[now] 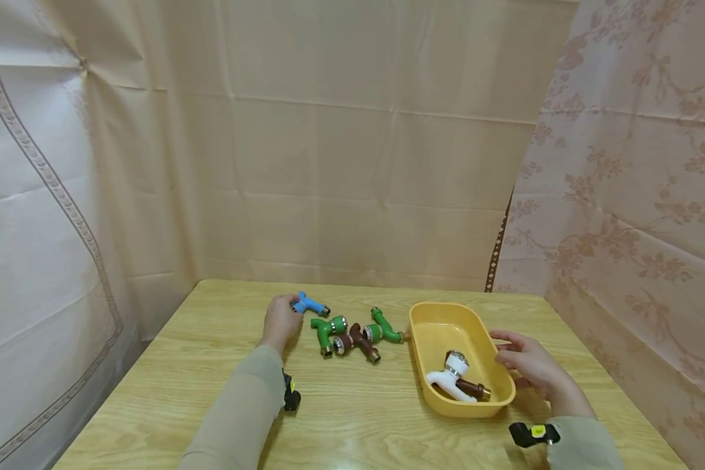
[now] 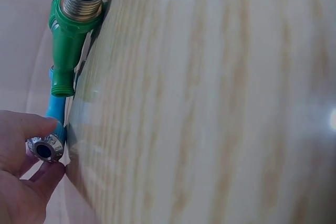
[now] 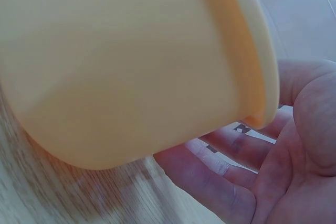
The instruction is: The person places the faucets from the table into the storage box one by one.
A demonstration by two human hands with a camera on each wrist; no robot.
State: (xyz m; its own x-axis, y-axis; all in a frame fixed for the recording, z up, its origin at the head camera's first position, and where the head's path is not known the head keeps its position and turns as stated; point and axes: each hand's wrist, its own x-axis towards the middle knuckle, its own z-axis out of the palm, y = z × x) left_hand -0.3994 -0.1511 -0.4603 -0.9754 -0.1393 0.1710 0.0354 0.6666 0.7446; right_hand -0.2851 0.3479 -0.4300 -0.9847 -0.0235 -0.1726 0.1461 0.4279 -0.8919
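At the back left of the table, my left hand (image 1: pixel 282 320) pinches a blue tap (image 1: pixel 313 305) between thumb and fingers, at its metal-ringed end in the left wrist view. Right of it lie a green tap (image 1: pixel 323 334), a brown tap (image 1: pixel 362 343) and a second green tap (image 1: pixel 386 328). My right hand (image 1: pixel 531 365) is at the right side of a yellow plastic basin (image 1: pixel 421 365), fingers spread and loosely bent. In the right wrist view its fingertips meet the basin's outer wall (image 3: pixel 131 93). Inside the basin a white tap (image 1: pixel 446 378) lies partly over a brown one (image 1: pixel 469 388).
The wooden table (image 1: pixel 341 418) reaches to a beige cloth (image 1: pixel 352 163) hanging behind it. A flowered cloth (image 1: pixel 640 228) hangs at the right and a pale one (image 1: pixel 41 215) at the left. The second green tap's end is close by the basin's left wall.
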